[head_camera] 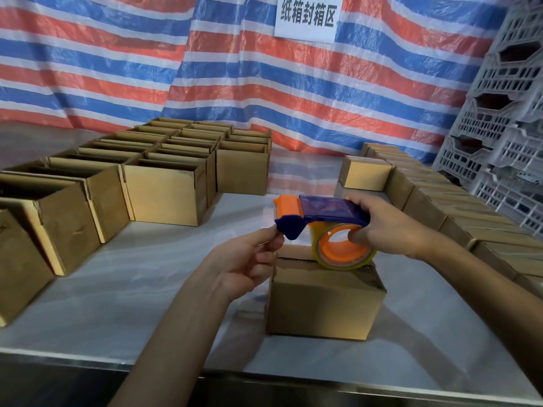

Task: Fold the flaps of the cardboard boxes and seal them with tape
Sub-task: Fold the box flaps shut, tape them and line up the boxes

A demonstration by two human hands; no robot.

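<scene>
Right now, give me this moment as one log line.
right hand: grips tape dispenser over closed box | left hand: pinches at dispenser's blue tip | open boxes: to the left

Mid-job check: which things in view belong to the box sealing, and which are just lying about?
Job: tape dispenser, gripped by right hand, left hand pinching its front; centre box beneath; open boxes left; closed boxes right.
Lying about: striped tarp, paper sign, plastic crates.

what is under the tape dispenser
A cardboard box with flaps folded shut; the tape dispenser rests its roll on top. The roll hides part of the top seam, and the closed flaps hide the inside.
</scene>
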